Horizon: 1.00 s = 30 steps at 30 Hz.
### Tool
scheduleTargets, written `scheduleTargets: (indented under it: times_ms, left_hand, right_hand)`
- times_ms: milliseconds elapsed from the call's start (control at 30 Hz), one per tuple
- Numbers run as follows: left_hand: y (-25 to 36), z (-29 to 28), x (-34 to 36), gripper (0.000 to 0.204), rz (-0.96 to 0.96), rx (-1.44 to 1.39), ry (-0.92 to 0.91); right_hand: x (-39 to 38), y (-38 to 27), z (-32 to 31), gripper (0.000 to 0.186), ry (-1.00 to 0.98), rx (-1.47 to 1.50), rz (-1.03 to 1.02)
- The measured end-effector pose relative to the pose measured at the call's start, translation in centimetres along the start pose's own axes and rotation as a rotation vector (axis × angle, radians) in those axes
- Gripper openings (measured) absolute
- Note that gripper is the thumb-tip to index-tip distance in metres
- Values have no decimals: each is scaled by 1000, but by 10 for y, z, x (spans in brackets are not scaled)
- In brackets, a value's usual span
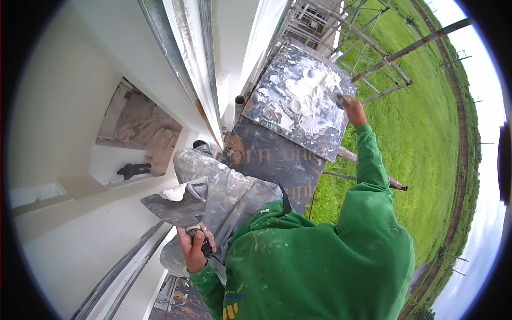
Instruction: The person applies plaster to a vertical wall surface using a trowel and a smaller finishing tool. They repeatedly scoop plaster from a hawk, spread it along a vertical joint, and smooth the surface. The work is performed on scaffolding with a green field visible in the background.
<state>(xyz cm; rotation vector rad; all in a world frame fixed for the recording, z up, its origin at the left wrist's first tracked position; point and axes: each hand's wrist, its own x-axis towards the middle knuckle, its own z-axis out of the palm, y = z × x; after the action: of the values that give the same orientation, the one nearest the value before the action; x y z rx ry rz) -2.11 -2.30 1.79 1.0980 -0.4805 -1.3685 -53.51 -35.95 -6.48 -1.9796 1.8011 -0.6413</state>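
My left hand is closed around the dark handle of a trowel with a broad grey blade. A dab of white plaster clings to the blade's upper edge, in front of my plaster-smeared trousers. Stretched out to the far right, my right hand grips a scraper, small in view and partly covered by the fingers. It meets the right side of a dark board spread with wet white plaster.
The board rests on brown sheet planking with a drop to grass on the right. Scaffold tubes stand beyond it. Along the left runs a pale wall with an opening onto rubble. A pipe end sticks up near the board.
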Motion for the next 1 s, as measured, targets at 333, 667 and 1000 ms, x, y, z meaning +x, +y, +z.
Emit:
scheduleTargets:
  times_ms: [333,667,1000]
  left_hand:
    - [1,51,62,60,-368,-448,-641]
    - [59,8,22,54,-72,-289,-684]
    - [89,18,5,34,259,373,-131]
  right_hand:
    - [-89,-271,3,36,52,653,-669]
    - [-46,-361,-2,58,-482,-122,-1223]
    - [-73,-457,20,33,-31,-285,-1549]
